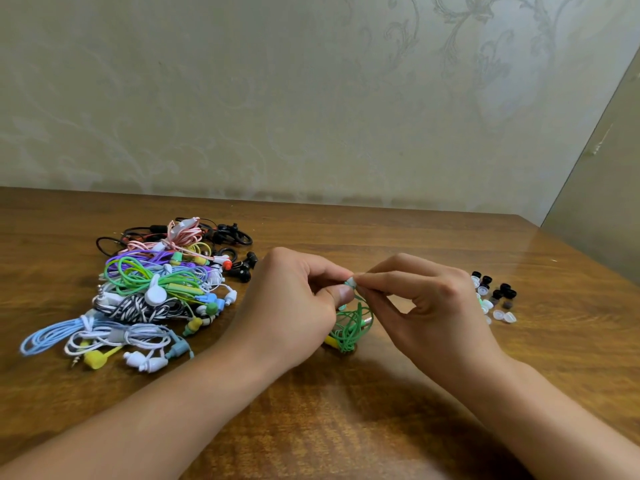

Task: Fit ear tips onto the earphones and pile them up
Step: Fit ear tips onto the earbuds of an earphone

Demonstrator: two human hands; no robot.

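Note:
My left hand (298, 299) grips a green earphone; its coiled green cable (349, 329) hangs down to the table between my hands. At the bud, my right hand (415, 299) pinches a pale ear tip (350, 281), right against my left thumb and fingers. Whether the tip is seated on the bud is hidden by my fingers. A heap of coloured earphones (152, 289) lies at the left. A small cluster of loose black and clear ear tips (495, 296) lies just right of my right hand.
The wooden table (346, 410) runs to a wall at the back and has a corner edge at the far right. Bare wood lies in front of my forearms.

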